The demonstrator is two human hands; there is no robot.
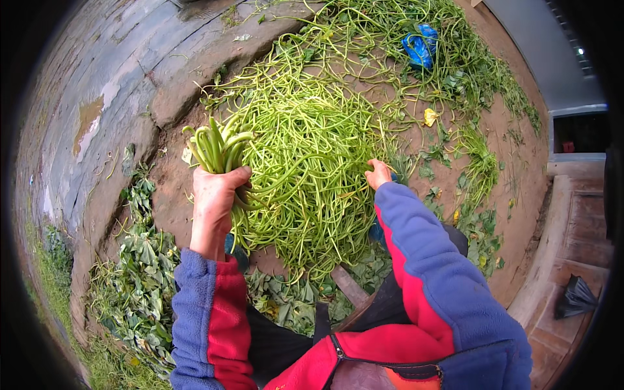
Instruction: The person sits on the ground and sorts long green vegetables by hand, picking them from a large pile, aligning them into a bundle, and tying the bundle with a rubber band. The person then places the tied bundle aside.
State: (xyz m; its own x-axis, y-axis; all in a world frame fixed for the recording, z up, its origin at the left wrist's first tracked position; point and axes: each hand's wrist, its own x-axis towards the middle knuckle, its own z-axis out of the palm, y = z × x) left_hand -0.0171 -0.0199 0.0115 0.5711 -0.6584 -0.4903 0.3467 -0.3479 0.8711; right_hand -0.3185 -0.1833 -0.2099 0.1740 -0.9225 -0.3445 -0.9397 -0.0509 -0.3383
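My left hand is closed around a bunch of thick green leaf stalks, their cut ends pointing up and away from me. Longer stalks of the bunch trail below my fist over the pile. In front of me on the bare earth lies a large heap of loose, pale green stalks. At the heap's right edge my right hand reaches in with bent fingers touching or very near the stalks. Whether it pinches one is hidden by the hand itself.
Stripped leaves lie in a pile at my left, with more leaves between my legs. A blue plastic bag rests on leafy vines at the far right. Wet stone paving borders the left; a wooden door sill the right.
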